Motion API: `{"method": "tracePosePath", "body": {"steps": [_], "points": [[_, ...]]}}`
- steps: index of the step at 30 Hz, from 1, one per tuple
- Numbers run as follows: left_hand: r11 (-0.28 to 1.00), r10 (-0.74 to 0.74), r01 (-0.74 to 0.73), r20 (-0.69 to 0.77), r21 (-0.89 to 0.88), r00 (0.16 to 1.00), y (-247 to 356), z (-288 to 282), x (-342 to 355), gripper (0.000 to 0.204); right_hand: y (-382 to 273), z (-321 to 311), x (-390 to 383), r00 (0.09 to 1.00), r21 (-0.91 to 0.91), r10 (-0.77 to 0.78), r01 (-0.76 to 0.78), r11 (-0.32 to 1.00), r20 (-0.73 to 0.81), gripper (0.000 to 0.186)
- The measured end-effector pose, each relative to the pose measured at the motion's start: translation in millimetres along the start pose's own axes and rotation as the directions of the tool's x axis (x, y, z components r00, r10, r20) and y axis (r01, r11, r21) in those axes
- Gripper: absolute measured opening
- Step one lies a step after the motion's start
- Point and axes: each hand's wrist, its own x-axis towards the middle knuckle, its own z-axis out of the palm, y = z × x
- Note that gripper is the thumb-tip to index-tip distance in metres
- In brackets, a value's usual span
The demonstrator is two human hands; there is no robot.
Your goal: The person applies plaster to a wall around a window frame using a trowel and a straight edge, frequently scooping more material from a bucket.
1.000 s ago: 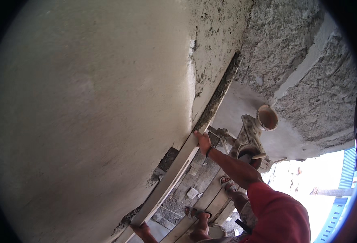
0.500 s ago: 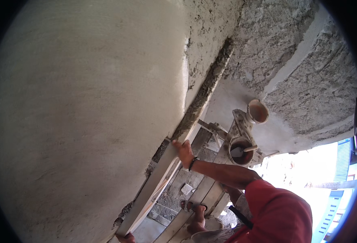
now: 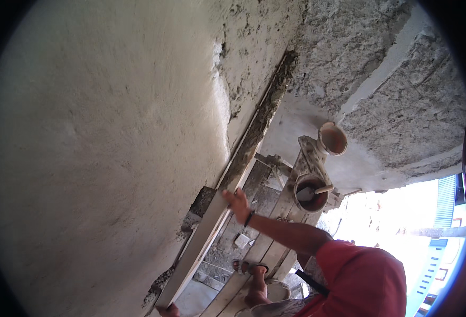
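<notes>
A long, pale wooden board (image 3: 198, 248) runs slantwise along the lower edge of the plastered wall (image 3: 95, 158). My right hand (image 3: 237, 205), with a dark band at the wrist, is against the board's side partway along. Its fingers are stretched and spread rather than wrapped round the wood. At the bottom of the view, my left hand (image 3: 168, 310) grips the board's near end; part of it is cut off by the frame. Past my right hand, wet mortar (image 3: 267, 113) lines the wall's edge. Beside the board, dark broken gaps (image 3: 201, 201) show in that edge.
Below me are scaffold planks (image 3: 280, 238), where my sandalled foot (image 3: 251, 267) stands. A bucket (image 3: 311, 194) with a trowel in it and another bucket (image 3: 332, 139) sit at the planks' far end. Rough wall (image 3: 380, 105) rises behind; bright daylight enters at right.
My right hand's fingers have opened out from their closer hold on the board. The gap between board and wall edge near that hand looks wider. The whole view has shifted slightly.
</notes>
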Motion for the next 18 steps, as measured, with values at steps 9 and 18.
{"method": "tracePosePath", "body": {"steps": [9,18], "points": [[0.996,-0.062,0.069,0.134,-0.050,0.989,-103.8,70.9,-20.5,0.042,-9.7,-51.0,129.6,0.998,-0.033,-0.053,0.052,0.998,-0.043,0.033],[0.995,0.094,-0.091,0.123,-0.026,0.988,-14.2,30.8,-23.9,0.048,-18.7,7.2,29.5,0.977,-0.067,-0.207,0.203,0.977,-0.060,0.029]]}}
